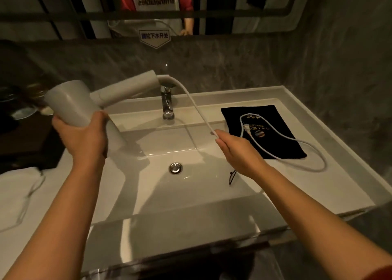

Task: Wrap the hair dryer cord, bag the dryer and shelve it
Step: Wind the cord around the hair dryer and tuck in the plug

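Observation:
My left hand (84, 139) grips the barrel of a white hair dryer (72, 103), held above the left side of the sink with its handle pointing up and right toward the tap. From the handle's end a white cord (191, 101) runs down to my right hand (237, 150), which pinches it over the basin. Beyond that hand the cord loops across the counter (318, 158), and its plug (247, 129) rests on a flat black drawstring bag (269, 122) with gold print, lying on the right of the counter.
A white sink basin (148, 186) with a chrome drain (175, 167) and chrome tap (167, 103) lies below my hands. A mirror (212, 8) hangs above. Dark objects and glassware (25, 101) stand at the left. Grey walls close in at back and right.

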